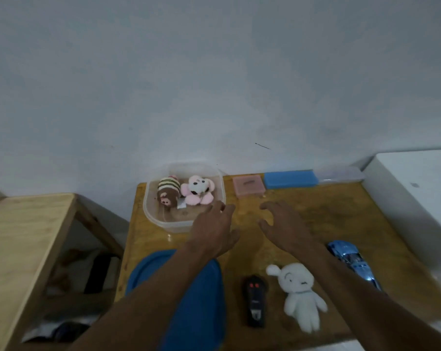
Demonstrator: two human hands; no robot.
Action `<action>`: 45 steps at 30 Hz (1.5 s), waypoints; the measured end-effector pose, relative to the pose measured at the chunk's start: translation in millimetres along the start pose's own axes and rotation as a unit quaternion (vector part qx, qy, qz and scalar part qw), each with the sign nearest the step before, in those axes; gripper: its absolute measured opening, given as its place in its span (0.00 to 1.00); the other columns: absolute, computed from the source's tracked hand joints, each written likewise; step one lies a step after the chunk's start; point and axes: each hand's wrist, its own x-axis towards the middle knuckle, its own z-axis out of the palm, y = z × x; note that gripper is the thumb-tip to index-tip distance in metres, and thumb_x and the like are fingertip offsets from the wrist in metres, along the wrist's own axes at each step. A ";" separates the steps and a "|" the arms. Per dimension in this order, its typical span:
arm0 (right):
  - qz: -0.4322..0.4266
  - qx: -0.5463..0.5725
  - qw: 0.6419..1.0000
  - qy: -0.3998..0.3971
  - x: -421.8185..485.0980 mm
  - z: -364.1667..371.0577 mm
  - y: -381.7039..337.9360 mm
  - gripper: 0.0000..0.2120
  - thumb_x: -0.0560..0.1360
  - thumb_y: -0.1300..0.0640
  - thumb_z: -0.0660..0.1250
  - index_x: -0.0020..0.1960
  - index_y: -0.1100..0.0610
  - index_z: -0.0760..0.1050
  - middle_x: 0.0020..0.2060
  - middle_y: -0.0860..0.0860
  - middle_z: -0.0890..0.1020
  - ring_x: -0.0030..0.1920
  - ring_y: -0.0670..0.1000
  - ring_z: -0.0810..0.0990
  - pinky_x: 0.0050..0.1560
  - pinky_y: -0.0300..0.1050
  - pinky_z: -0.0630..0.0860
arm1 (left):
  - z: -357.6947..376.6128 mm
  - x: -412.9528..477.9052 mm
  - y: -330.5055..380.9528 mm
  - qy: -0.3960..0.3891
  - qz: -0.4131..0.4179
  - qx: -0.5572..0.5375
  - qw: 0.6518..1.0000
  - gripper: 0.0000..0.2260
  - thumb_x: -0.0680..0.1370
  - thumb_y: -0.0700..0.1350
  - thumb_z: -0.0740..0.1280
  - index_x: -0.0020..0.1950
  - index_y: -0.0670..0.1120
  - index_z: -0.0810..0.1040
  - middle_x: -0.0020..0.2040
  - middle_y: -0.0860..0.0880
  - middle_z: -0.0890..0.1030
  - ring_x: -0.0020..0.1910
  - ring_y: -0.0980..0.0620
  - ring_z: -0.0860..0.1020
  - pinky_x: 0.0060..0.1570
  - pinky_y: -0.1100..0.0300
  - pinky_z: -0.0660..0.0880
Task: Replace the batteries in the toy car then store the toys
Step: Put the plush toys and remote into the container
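Observation:
A clear plastic tub (148, 214) stands at the table's back left, with a brown striped plush (167, 195) and a pink plush (197, 190) inside. My left hand (214, 229) hovers open by the tub's near right corner. To its right, over bare wood, my right hand (282, 226) is open and holds nothing. The shiny blue toy car (353, 262) lies at the right edge. A black remote control (255, 302) and a white plush doll (299, 292) lie near the front. The tub's blue lid (201, 300) lies under my left forearm.
At the back of the wooden table (340, 219), against the wall, lie a small pink box (248, 185), a blue box (290, 179) and a clear case (340, 174). A white appliance (416, 188) stands to the right, a second wooden table (24, 236) to the left.

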 end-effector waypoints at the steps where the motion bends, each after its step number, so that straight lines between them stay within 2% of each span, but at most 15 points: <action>1: 0.000 -0.001 1.000 -0.003 -12.4 0.3 12.7 0.19 0.75 0.50 0.67 0.64 0.52 0.73 0.61 0.52 0.76 0.61 0.53 0.73 0.61 0.48 0.71 | 9.8 -7.5 14.3 -0.011 -0.003 -0.001 1.000 0.26 0.78 0.56 0.63 0.73 0.48 0.64 0.66 0.45 0.70 0.63 0.43 0.71 0.56 0.48 0.73; 4: -0.022 -0.005 1.000 -0.006 -46.7 5.2 48.5 0.17 0.75 0.52 0.68 0.62 0.55 0.75 0.58 0.55 0.77 0.60 0.56 0.74 0.59 0.47 0.70 | 39.1 -30.5 53.5 -0.028 -0.023 0.005 0.999 0.24 0.78 0.55 0.62 0.71 0.48 0.65 0.66 0.45 0.70 0.63 0.43 0.70 0.57 0.49 0.72; 7: -0.038 0.008 0.998 -0.040 -78.9 10.5 76.4 0.19 0.76 0.51 0.66 0.65 0.55 0.73 0.60 0.55 0.76 0.62 0.56 0.73 0.61 0.49 0.70 | 66.4 -56.9 87.7 -0.042 -0.065 -0.021 0.997 0.22 0.78 0.55 0.62 0.70 0.48 0.66 0.65 0.45 0.70 0.63 0.44 0.70 0.56 0.49 0.73; 10: -0.016 0.034 0.996 -0.083 -104.5 18.7 91.5 0.25 0.75 0.47 0.66 0.70 0.49 0.67 0.66 0.54 0.69 0.67 0.57 0.68 0.65 0.53 0.69 | 83.7 -77.5 110.2 -0.045 -0.113 -0.047 0.992 0.23 0.76 0.54 0.64 0.70 0.51 0.65 0.67 0.45 0.67 0.66 0.42 0.68 0.58 0.48 0.73; 13: 0.022 0.035 0.990 -0.135 -120.4 25.0 96.2 0.33 0.73 0.41 0.67 0.74 0.42 0.58 0.74 0.54 0.59 0.72 0.59 0.62 0.67 0.54 0.68 | 95.8 -88.3 120.3 -0.072 -0.161 -0.045 0.983 0.26 0.76 0.55 0.66 0.72 0.54 0.61 0.70 0.42 0.62 0.69 0.39 0.64 0.59 0.46 0.73; 18: 0.035 0.003 0.982 -0.186 -126.5 29.7 90.2 0.41 0.72 0.38 0.66 0.76 0.38 0.46 0.77 0.55 0.48 0.74 0.62 0.56 0.65 0.55 0.67 | 109.1 -88.3 119.1 -0.098 -0.203 -0.050 0.973 0.30 0.78 0.50 0.67 0.75 0.53 0.56 0.70 0.40 0.60 0.68 0.38 0.64 0.61 0.47 0.71; 21: 0.038 -0.025 0.981 -0.190 -124.1 34.2 86.5 0.41 0.72 0.38 0.67 0.76 0.39 0.45 0.76 0.56 0.48 0.73 0.61 0.57 0.65 0.54 0.67 | 117.0 -86.0 115.5 -0.109 -0.214 -0.063 0.969 0.31 0.77 0.48 0.67 0.76 0.53 0.55 0.69 0.40 0.62 0.64 0.38 0.69 0.59 0.48 0.73; 27: 0.044 -0.041 0.983 -0.174 -116.5 42.7 87.2 0.37 0.69 0.42 0.68 0.73 0.40 0.52 0.71 0.56 0.57 0.67 0.59 0.65 0.58 0.52 0.70 | 115.4 -81.9 116.9 -0.118 -0.254 -0.092 0.956 0.29 0.75 0.47 0.69 0.73 0.52 0.60 0.65 0.41 0.63 0.60 0.38 0.72 0.55 0.47 0.76; 33: 0.027 0.004 0.989 -0.145 -105.5 27.2 83.4 0.35 0.68 0.45 0.70 0.70 0.41 0.57 0.68 0.55 0.61 0.64 0.57 0.68 0.51 0.48 0.71 | 85.7 -80.0 115.1 -0.037 -0.265 -0.110 0.957 0.29 0.75 0.45 0.70 0.72 0.52 0.62 0.65 0.42 0.63 0.58 0.39 0.74 0.55 0.48 0.77; 35: 0.007 0.036 0.991 -0.128 -90.1 15.3 68.9 0.34 0.70 0.47 0.70 0.71 0.42 0.57 0.69 0.56 0.60 0.64 0.57 0.68 0.51 0.48 0.72 | 62.0 -74.7 102.3 0.002 -0.266 -0.102 0.959 0.29 0.74 0.45 0.71 0.72 0.53 0.62 0.65 0.42 0.64 0.57 0.39 0.75 0.54 0.48 0.78; 37: -0.008 0.049 0.994 -0.102 -70.0 2.4 46.2 0.34 0.70 0.48 0.71 0.71 0.42 0.58 0.70 0.55 0.59 0.65 0.57 0.68 0.54 0.51 0.74 | 35.6 -67.5 84.0 0.035 -0.264 -0.090 0.960 0.30 0.73 0.46 0.72 0.71 0.52 0.62 0.65 0.42 0.65 0.57 0.38 0.74 0.53 0.47 0.78; 39: -0.024 0.054 0.996 -0.073 -47.8 -7.8 16.9 0.34 0.70 0.47 0.71 0.70 0.40 0.58 0.71 0.53 0.59 0.64 0.57 0.70 0.53 0.52 0.76 | 8.3 -59.6 60.9 0.068 -0.261 -0.076 0.960 0.30 0.71 0.45 0.72 0.70 0.52 0.63 0.65 0.41 0.65 0.56 0.37 0.75 0.50 0.48 0.78; 42: -0.059 0.065 0.995 -0.039 -14.5 -16.5 -25.1 0.35 0.68 0.47 0.71 0.70 0.41 0.59 0.70 0.54 0.59 0.60 0.59 0.73 0.51 0.49 0.76 | -26.9 -47.3 25.6 0.114 -0.257 -0.070 0.957 0.30 0.70 0.43 0.72 0.70 0.50 0.65 0.65 0.39 0.65 0.55 0.37 0.75 0.47 0.52 0.74; 45: -0.078 0.064 0.995 -0.012 19.1 -15.9 -63.7 0.34 0.68 0.49 0.71 0.70 0.43 0.60 0.67 0.55 0.60 0.57 0.58 0.73 0.49 0.46 0.74 | -48.4 -32.7 -10.8 0.135 -0.240 -0.067 0.959 0.28 0.70 0.43 0.71 0.69 0.49 0.67 0.61 0.40 0.68 0.52 0.39 0.76 0.45 0.56 0.72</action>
